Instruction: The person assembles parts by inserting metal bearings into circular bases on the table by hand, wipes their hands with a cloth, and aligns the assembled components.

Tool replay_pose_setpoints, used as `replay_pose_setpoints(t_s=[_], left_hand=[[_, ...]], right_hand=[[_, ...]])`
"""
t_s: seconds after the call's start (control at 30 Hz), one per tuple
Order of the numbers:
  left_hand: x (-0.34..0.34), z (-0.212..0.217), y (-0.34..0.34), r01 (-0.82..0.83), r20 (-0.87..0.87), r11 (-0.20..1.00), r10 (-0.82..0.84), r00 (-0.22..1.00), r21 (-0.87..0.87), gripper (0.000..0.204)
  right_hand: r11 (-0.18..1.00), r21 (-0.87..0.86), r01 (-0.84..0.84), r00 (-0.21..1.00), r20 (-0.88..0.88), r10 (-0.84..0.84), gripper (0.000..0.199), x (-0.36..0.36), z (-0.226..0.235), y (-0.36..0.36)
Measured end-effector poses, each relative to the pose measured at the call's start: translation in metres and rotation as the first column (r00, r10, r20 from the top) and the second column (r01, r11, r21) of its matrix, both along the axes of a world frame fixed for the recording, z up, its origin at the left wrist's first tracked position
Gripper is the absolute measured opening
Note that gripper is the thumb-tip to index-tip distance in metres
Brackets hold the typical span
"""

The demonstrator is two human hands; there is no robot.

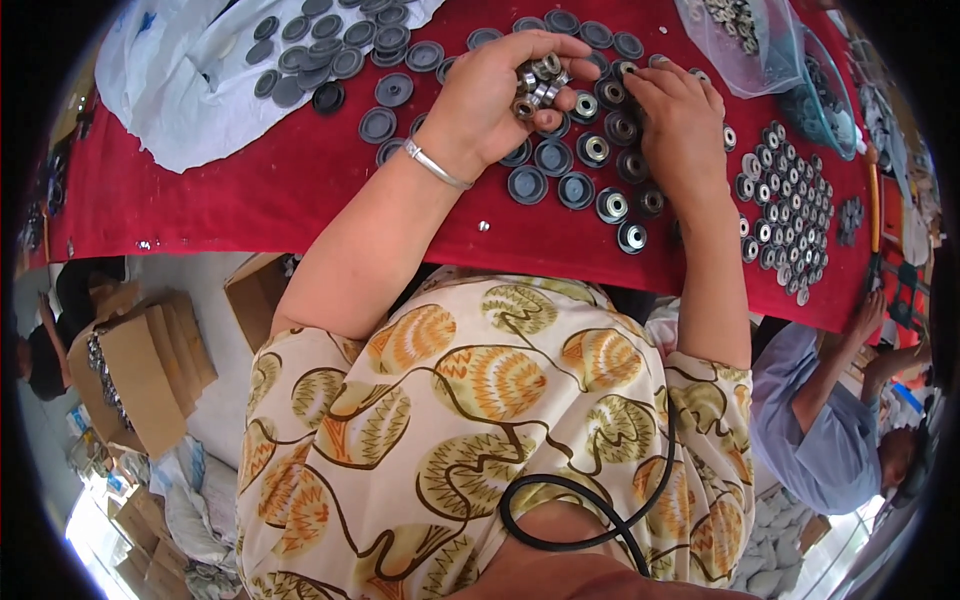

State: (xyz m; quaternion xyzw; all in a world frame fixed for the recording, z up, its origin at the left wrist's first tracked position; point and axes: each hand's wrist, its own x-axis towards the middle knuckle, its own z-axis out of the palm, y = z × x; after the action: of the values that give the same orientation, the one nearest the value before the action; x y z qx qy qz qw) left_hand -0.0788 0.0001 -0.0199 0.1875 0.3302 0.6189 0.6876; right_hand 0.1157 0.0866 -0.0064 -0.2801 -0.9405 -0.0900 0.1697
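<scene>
My left hand (478, 102) is cupped palm up, its fingers curled around several small metal bearings (541, 88). Just to its right, my right hand (686, 135) reaches over the red-covered table, palm down, with bent fingers. Its fingertips meet at a small bearing (626, 69) on one of the round grey caps; the fingers partly hide it. Around and below both hands lie round grey caps (526, 184). Those nearer the right hand have a shiny bearing (612, 205) seated in the middle, while caps farther left are bare.
A white plastic sheet (200, 110) at the far left carries more grey caps (325, 50). Capped bearings (785, 205) crowd the table's right side. Behind them stand a clear bag (745, 45) of metal parts and a teal basket (830, 100). Another person (820, 420) sits at the right.
</scene>
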Motion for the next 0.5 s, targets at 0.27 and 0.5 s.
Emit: replay_pose_setpoints(t_s=[0.27,0.5], left_hand=[[0.006,-0.013,0.008,0.032,0.021,0.999,-0.033,0.999,0.034,0.036],[0.008,-0.005,0.002,0.041,-0.082,0.999,-0.043,0.996,-0.022,0.042]], right_hand=[[0.987,-0.148,-0.067,0.990,-0.137,0.047,0.027,-0.009,0.014,0.005],[0.881,-0.411,-0.235,0.957,-0.258,0.135,0.026,-0.039,0.038,-0.027]])
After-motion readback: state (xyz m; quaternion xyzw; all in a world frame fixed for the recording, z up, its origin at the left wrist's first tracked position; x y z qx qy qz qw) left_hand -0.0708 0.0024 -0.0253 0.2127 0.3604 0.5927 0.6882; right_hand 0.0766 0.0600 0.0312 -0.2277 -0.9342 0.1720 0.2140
